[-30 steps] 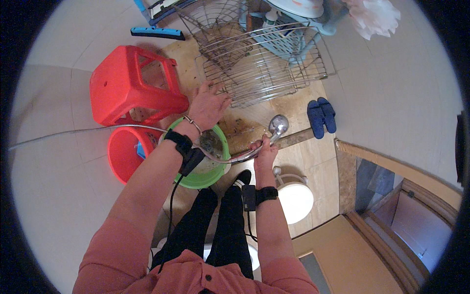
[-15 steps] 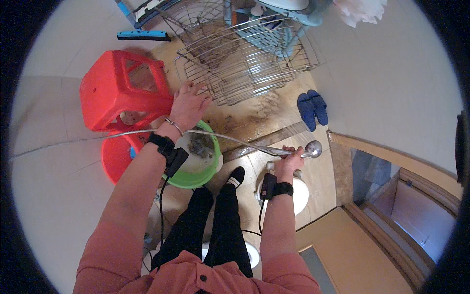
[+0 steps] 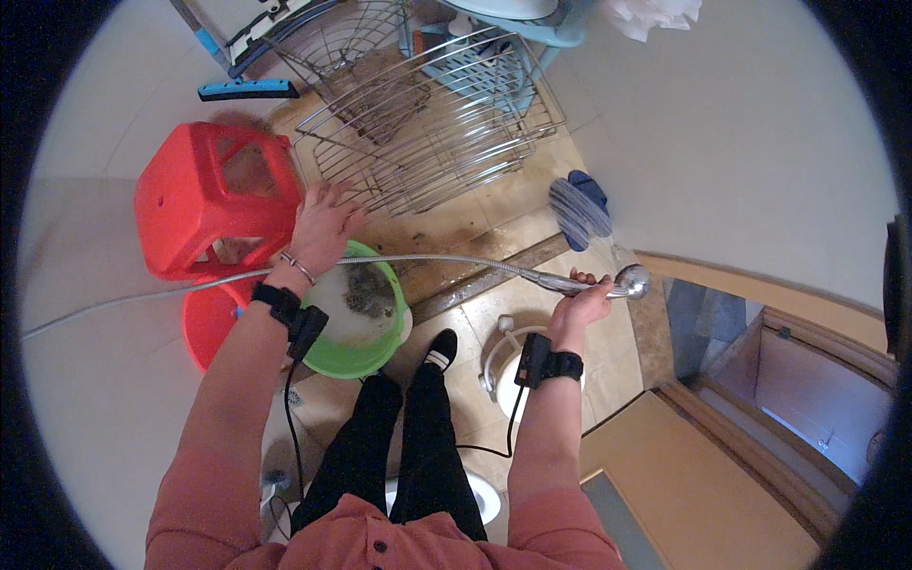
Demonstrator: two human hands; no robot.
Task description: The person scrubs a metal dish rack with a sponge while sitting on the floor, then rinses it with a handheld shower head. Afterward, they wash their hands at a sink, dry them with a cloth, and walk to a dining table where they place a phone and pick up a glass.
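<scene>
My right hand is wrapped round the handle of a chrome shower head. Its metal hose runs leftward across my left wrist. Pale water streaks cross the pair of dark blue slippers beyond it. My left hand is at the near left corner of a tilted wire rack, its fingers over the wires; their undersides are hidden. Below that hand, a green basin contains cloudy water and a dark clump.
A red plastic stool stands left, above a red basin. A blue squeegee and light-blue shelf are at the back. Near my right forearm is a white bucket. Dirt marks the wet floor; a doorway opens right.
The whole view has shifted. My left hand and the rack have moved left together, while the shower head has moved right. Water streaks now show over the slippers.
</scene>
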